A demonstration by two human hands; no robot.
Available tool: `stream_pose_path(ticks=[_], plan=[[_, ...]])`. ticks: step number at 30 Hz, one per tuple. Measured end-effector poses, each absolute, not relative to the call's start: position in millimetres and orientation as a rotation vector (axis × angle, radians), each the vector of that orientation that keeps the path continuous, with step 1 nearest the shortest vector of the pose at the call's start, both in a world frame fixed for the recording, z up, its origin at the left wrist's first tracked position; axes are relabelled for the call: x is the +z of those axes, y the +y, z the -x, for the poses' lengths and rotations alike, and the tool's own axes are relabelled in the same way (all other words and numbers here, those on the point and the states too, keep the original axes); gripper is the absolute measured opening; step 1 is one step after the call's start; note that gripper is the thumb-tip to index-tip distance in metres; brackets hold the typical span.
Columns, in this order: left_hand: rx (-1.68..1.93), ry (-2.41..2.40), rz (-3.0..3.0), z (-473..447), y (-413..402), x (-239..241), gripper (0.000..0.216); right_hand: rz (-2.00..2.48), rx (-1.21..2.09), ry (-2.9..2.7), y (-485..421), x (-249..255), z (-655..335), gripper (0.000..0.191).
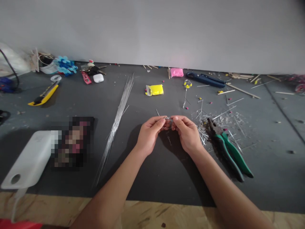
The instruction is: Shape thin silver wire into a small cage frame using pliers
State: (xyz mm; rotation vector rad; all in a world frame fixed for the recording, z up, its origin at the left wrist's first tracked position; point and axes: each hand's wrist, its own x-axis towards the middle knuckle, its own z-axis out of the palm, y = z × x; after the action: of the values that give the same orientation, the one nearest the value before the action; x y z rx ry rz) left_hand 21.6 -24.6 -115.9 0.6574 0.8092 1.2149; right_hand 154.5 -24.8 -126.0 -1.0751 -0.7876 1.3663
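Both hands meet over the middle of the dark table, pinching a small piece of bent silver wire [168,118] between thumbs and fingertips. My left hand [150,133] is closed on its left side; my right hand [188,133] is closed on its right side. A thin twisted wire end hangs below the fingers. To the left lies a long bundle of straight wires [116,122]. Pliers with green and black handles [230,149] rest right of my right hand, beside scattered wire offcuts [202,132]. Beyond the hands lies a twisted wire piece with yellow bits [187,84].
A yellow clay packet [156,90] and a pink packet [176,72] lie farther back. Near the wall is a dark blue tool [206,79] among thin sticks. A yellow cutter [45,95], a white power bank [30,159] and a blurred-out phone [75,143] occupy the left.
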Motion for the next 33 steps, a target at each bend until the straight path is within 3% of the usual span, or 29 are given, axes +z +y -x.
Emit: stream_pose_path(ticks=[33], plan=[[1.255, 0.841, -0.584, -24.1, -26.3, -113.3, 0.019, 1.083, 1.402, -0.763, -25.0, -125.6, -154.3, 0.015]])
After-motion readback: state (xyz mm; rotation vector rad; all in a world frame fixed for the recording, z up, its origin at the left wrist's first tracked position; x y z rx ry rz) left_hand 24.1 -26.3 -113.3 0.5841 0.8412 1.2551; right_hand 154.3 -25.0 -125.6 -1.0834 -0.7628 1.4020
